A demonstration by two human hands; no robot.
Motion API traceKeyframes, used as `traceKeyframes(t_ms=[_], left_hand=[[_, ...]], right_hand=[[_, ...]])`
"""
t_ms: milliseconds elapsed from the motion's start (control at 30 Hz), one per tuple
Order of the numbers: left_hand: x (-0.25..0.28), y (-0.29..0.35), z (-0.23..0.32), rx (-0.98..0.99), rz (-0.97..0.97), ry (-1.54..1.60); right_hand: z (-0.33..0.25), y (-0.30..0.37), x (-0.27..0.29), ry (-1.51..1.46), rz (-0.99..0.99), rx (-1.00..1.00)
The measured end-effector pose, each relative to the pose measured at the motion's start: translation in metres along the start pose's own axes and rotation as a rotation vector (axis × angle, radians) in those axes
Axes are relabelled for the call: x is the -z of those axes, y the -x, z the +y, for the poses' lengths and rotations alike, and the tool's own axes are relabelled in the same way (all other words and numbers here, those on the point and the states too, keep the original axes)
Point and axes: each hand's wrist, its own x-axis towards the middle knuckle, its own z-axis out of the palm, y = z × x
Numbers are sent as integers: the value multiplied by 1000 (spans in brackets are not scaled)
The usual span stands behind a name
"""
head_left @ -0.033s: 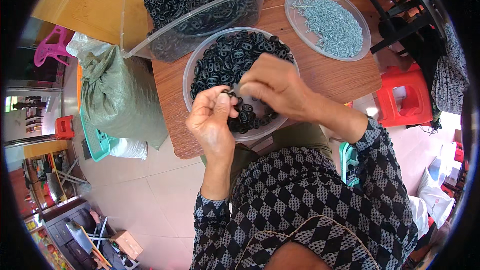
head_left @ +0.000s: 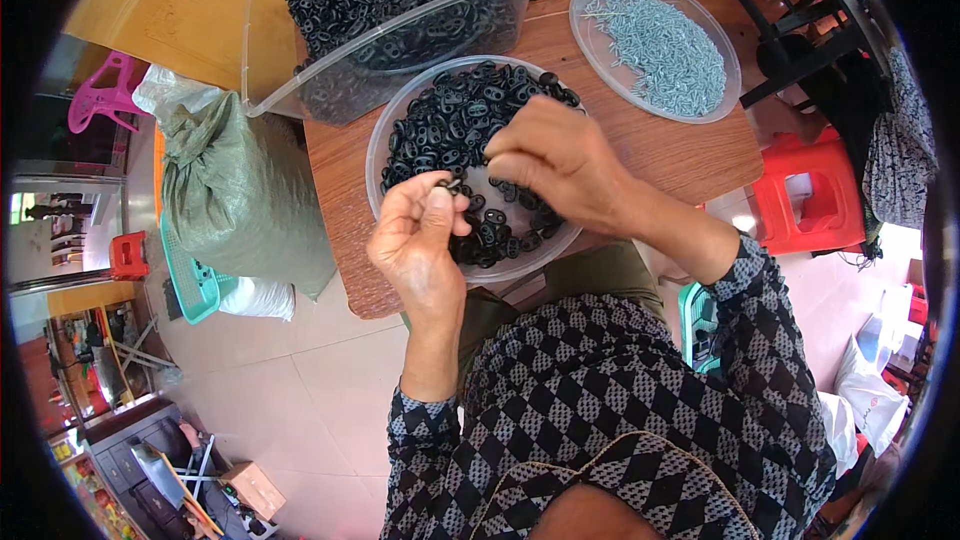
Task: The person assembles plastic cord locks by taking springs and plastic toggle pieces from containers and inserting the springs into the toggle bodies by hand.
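Grey-green woven plastic sack (head_left: 245, 195) slumps on the floor against the left edge of the small brown wooden table (head_left: 680, 145), knotted shut at the top, with a turquoise plastic basket (head_left: 190, 280) wedged under its lower side; no label on it can be made out. At the table's far left corner stands a clear rectangular plastic tub (head_left: 300, 50) heaped with small black oval plastic links. Just nearer, at the table's near edge, sits a round clear plastic bowl (head_left: 380, 155) about half full of the same black links (head_left: 450, 120). Over its near rim the left hand (head_left: 420, 240) is curled, thumb and forefinger pinching one black link. The right hand (head_left: 560, 165) hovers over the bowl's middle, fingers bunched together and turned down toward the left hand; what it grips is hidden under the fingers. As I judge it, this is the joining step: a small part being pushed into the pinched link, which calls for lining the two up closely and pressing them home. Toward the far right corner lies a shallow round clear plastic dish (head_left: 600, 50) spread with small silver-grey metal pins (head_left: 665, 45). Beyond the right edge, on the floor, stands a red plastic stool (head_left: 805, 195)
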Motion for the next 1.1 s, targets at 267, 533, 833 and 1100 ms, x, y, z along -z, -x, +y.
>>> traceKeyframes(t_ms=[267, 533, 833, 1100], left_hand=[[9, 7, 0, -23, 11, -21], [12, 12, 1, -12, 24, -20], [9, 11, -1, -9, -5, -29], [8, 11, -3, 10, 4, -20]], right_hand=[[13, 12, -7, 431, -252, 99], [6, -5, -15, 707, -537, 274], [17, 3, -16, 635, -478, 262], [19, 1, -15, 646, -428, 246]])
